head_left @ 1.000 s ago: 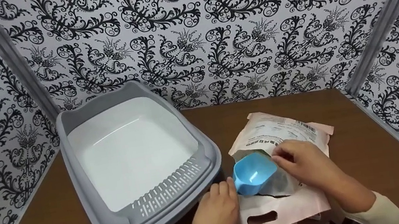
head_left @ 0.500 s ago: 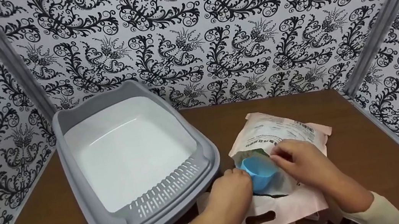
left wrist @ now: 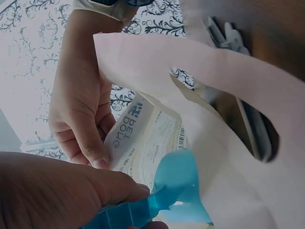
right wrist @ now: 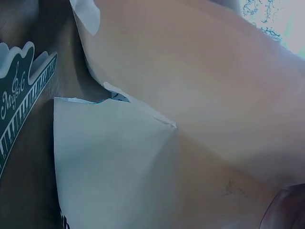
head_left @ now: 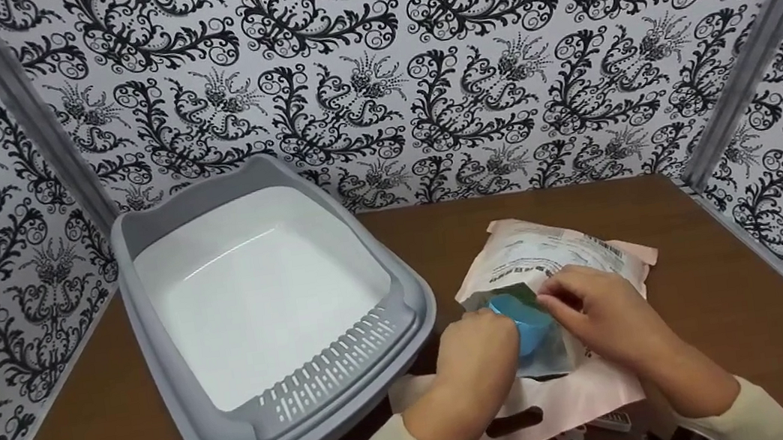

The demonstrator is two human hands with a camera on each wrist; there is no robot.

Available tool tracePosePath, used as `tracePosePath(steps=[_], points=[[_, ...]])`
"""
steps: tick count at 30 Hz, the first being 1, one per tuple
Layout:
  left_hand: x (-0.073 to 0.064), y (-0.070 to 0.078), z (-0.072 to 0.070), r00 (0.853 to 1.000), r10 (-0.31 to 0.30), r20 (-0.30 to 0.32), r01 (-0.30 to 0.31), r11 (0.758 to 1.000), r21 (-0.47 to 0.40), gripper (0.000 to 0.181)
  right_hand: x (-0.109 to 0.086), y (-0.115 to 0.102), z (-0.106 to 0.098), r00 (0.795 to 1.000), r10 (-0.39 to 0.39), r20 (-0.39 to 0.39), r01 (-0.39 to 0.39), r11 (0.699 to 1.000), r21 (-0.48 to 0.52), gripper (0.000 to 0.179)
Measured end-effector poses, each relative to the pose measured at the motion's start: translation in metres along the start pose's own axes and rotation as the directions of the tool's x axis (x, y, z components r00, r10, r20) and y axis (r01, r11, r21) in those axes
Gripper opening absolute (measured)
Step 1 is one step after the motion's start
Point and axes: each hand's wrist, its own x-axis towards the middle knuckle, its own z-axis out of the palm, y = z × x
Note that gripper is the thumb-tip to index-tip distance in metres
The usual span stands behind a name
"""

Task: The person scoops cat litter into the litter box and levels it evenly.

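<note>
My left hand (head_left: 482, 359) grips the handle of a blue scoop (head_left: 530, 326). The scoop's bowl is inside the torn mouth of a pink-and-white printed bag (head_left: 561, 243), partly hidden by the bag wall. In the left wrist view the thumb (left wrist: 114, 186) lies along the scoop's handle (left wrist: 128, 214). My right hand (head_left: 604, 313) pinches the right edge of the bag's opening between thumb and fingers. A flap with a cut-out handle slot, part of the bag (head_left: 581, 396), spreads toward me. In the right wrist view the pale bag (right wrist: 114, 157) fills much of the frame.
A grey litter box (head_left: 163, 356) with a white inside and a slotted front ledge stands on the left of the brown table (head_left: 721, 313). Beside the bag, a green piece lettered "Music" with piano keys (right wrist: 21, 90) shows. Patterned walls (head_left: 374, 86) enclose the table.
My left hand has moved right and forward, carrying the scoop from above the bag's mouth down into it. The right hand stays at the bag's edge.
</note>
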Motion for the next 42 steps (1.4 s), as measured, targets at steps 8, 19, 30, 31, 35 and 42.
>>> tracePosePath(steps=[8, 19, 30, 31, 35, 42], points=[[0.011, 0.008, 0.008, 1.000, -0.001, 0.011, 0.001, 1.000, -0.003, 0.004, -0.001, 0.002, 0.001, 1.000, 0.000, -0.031, 0.000, 1.000, -0.008, 0.015], [0.027, 0.023, 0.015, 1.000, -0.026, 0.013, 0.026, 0.999, 0.029, 0.007, 0.002, 0.002, 0.005, 0.994, -0.054, -0.099, 0.050, 0.998, -0.035, 0.014], [0.034, 0.029, 0.028, 0.999, -0.008, 0.035, 0.007, 1.000, 0.022, 0.012, 0.000, 0.003, 0.009, 0.988, -0.062, -0.144, 0.059, 0.998, -0.029, 0.015], [0.034, 0.029, 0.029, 0.999, -0.008, 0.033, 0.008, 1.000, 0.019, 0.012, 0.000, 0.003, 0.009, 0.988, -0.061, -0.143, 0.058, 0.998, -0.027, 0.015], [0.034, 0.028, 0.031, 1.000, -0.005, 0.017, 0.005, 1.000, 0.016, 0.013, 0.000, 0.003, 0.009, 0.989, -0.058, -0.139, 0.056, 0.998, -0.021, 0.015], [0.034, 0.027, 0.034, 1.000, 0.003, 0.013, -0.004, 1.000, 0.020, 0.013, -0.001, 0.001, 0.009, 0.991, -0.048, -0.127, 0.044, 0.998, -0.038, 0.014]])
